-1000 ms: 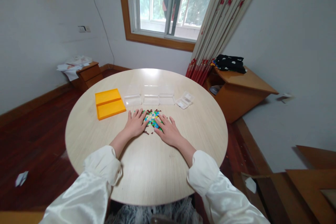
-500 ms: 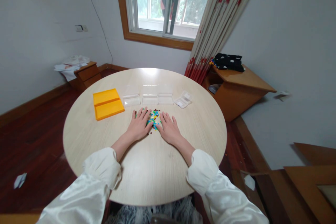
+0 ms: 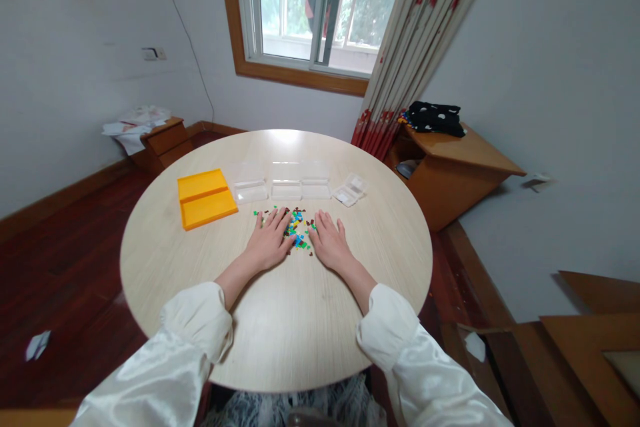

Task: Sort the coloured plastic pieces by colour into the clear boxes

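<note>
Several tiny blue, green, yellow and brown pieces lie scattered on the round table; they are too small to name. Against their left side my left hand lies palm down with its fingers spread, covering some of them. My right hand rests the same way at their right edge, fingers apart, touching or close to a few pieces. Neither hand grips anything. Just beyond the hands stand clear plastic boxes with their lids raised.
An open yellow case lies at the table's left. A small clear compartment box sits right of the other boxes. Behind the table are a small drawer cabinet on the left and a tilted wooden cabinet bearing dark cloth on the right.
My right hand has slid a little to the right, widening the space between my hands. More of the small pieces show, spread more loosely. My left hand has shifted very slightly.
</note>
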